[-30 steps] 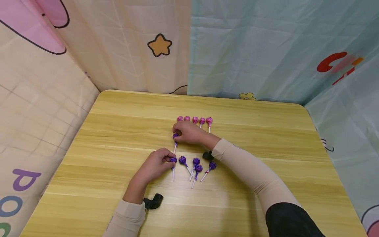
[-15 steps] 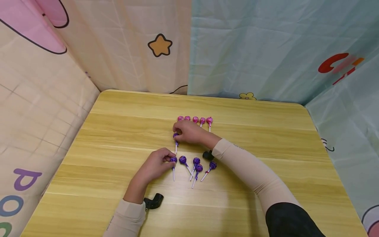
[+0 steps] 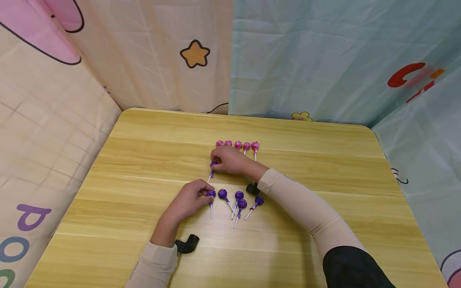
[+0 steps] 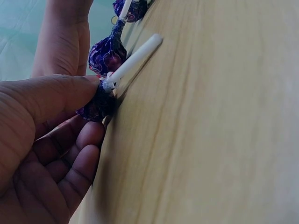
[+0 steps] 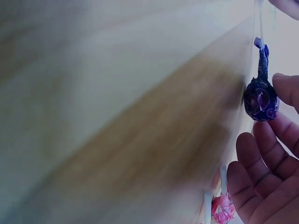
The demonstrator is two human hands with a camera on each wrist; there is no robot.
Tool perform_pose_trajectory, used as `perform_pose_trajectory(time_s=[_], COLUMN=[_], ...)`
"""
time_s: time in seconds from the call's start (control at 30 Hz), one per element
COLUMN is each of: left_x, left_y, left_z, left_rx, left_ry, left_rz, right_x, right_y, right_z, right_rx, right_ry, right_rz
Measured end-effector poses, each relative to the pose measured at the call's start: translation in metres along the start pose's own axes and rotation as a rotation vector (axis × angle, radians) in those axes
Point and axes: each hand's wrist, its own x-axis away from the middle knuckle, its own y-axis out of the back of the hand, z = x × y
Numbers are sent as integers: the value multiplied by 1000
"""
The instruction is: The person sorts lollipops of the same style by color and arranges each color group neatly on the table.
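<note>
**Wooden tabletop, two hands on purple lollipops: stick axis vs. row**

Wooden tabletop [image 3: 144, 168] sat inside a cloth-walled booth with cartoon prints.

- Right hand [image 3: 230, 161] pinched the head of one purple lollipop [image 3: 213, 164] between thumb and fingertips. The right wrist view showed that head [image 5: 261, 103] held at the fingertips, wrapper twist pointing away from the palm.
- That lollipop's stick ran from the head down and to the left, toward the person, tilted off the line of the sticks in the near row. Whether the stick tip touched the wood, I couldn't tell.
- Left hand [image 3: 189, 200] pinched the head of the leftmost lollipop in the purple row [image 3: 234, 199]. The left wrist view had the thumb on top of the head [image 4: 96, 105], stick lying flat on the wood and pointing away from the hand.
- Key relation: the held lollipop sat just beyond the left end of the purple row, between it and the pink row [image 3: 237, 145] farther back. Right hand was on it; left hand was the nearer one to the row's left end.
- Purple row was uneven: sticks pointed roughly toward the person, two heads near the middle touching.
- Pink row was tight, heads side by side, sticks partly hidden behind the right hand.
</note>
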Motion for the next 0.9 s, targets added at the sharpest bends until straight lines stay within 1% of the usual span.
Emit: perform_pose_trajectory(time_s=[0.23,0.6,0.9], left_x=[0,1,1], left_y=[-1,-2,-1], left_z=[2,4,5], left_rx=[-7,-1,0], left_ry=[-4,-22,-22], left_rz=[-5,-4,-1], right_x=[1,0,0], right_y=[0,-1,-1], right_z=[0,-1,-4], right_rx=[-8,-13,-30], right_ry=[-5,32,34], right_rz=[0,16,8])
